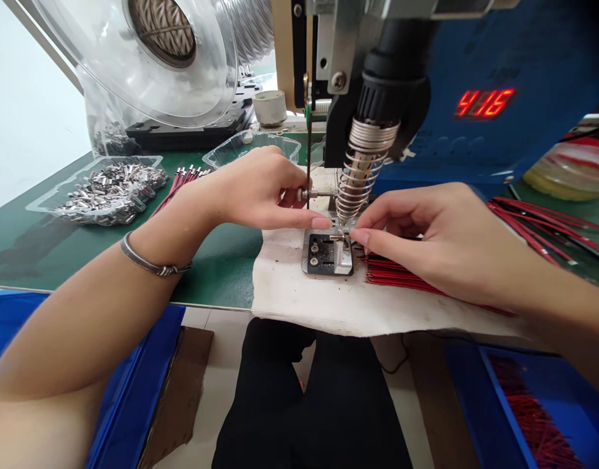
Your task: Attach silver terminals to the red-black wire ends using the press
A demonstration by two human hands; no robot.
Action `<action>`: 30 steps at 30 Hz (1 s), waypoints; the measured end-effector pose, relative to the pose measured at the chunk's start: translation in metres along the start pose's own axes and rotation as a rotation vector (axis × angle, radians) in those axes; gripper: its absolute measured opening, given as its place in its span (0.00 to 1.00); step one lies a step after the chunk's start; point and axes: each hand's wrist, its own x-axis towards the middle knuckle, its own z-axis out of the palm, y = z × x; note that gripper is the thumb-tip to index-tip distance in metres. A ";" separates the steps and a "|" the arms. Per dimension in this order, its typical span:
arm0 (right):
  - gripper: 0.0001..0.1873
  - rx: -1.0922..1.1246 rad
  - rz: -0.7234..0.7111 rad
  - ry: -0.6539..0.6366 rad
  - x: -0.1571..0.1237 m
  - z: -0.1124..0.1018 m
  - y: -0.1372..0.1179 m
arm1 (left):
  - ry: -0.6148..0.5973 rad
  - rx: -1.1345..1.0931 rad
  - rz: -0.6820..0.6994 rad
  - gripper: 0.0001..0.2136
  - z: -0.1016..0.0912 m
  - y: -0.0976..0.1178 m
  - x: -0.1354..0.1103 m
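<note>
Under the spring-wrapped soldering iron (365, 166), a small metal connector (337, 237) sits on a black jig (321, 254) with a light metal block. My left hand (265, 189) reaches in from the left, its fingers curled and its thumb tip close to the connector. Whatever those fingers hold is hidden. On the other side, my right hand (421, 221) pinches thumb and forefinger together at the connector's right end, on what looks like a thin wire, mostly hidden. Beneath that hand lies a row of red and black wires (402, 272) on a whitish cloth (304, 293).
A clear tray of metal connectors (111, 189) stands at left, beside finished-looking wires with metal ends (182, 179). Behind are a clear tray (250, 146) and a large plastic spool (202, 85). The blue machine (475, 156) reads 416. More wires fill a blue bin (489, 371) below right.
</note>
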 end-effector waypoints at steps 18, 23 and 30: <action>0.10 -0.038 -0.078 -0.004 0.001 0.000 -0.002 | 0.011 -0.033 0.005 0.32 0.000 0.000 0.001; 0.10 -0.061 -0.080 -0.011 0.001 -0.001 -0.001 | -0.002 -0.022 -0.007 0.31 -0.002 0.002 0.001; 0.09 -0.055 -0.090 -0.012 0.000 -0.001 0.001 | 0.002 -0.003 -0.025 0.29 -0.001 0.003 0.000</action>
